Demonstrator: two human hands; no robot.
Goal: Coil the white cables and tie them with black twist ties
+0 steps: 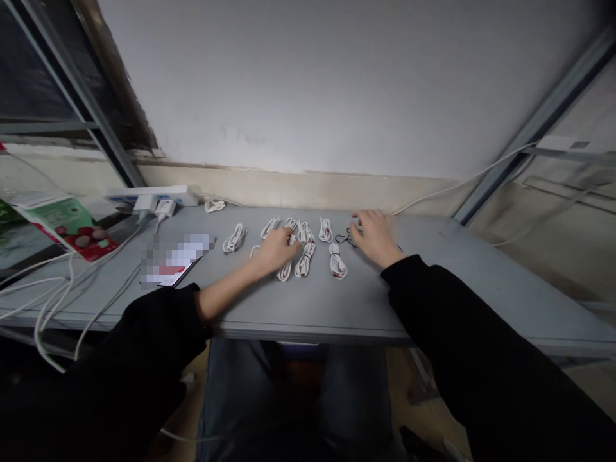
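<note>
Cables [304,260] lay on the gray table [370,308] in small white bundles, set in two rough rows near the middle of the tabletop, straight in front of you. Your left hand [275,250] lay over the bundles in the middle of the group, its fingers [289,236] curved down onto them; you could not tell from this view whether it was grasping one or only resting there. Your right hand [376,237] was open, its fingers spread and slightly curled, just beside a thin dark cord [344,239] looped at the right end of the bundles, and it held nothing. One more small coil [214,206] lay apart from the rest, back by the wall. To the left sat a power strip [151,196] with white chargers [166,207] plugged into it, their cords running off over the table edge. A phone [176,263], blurred out, lay flat nearer you, and a printed carton [67,224] with fruit on it sat tilted at the far left. A white cord [462,183] ran along the wall on the right. Your black sleeves [423,282] reached in from both sides, above your jeans [289,385].
</note>
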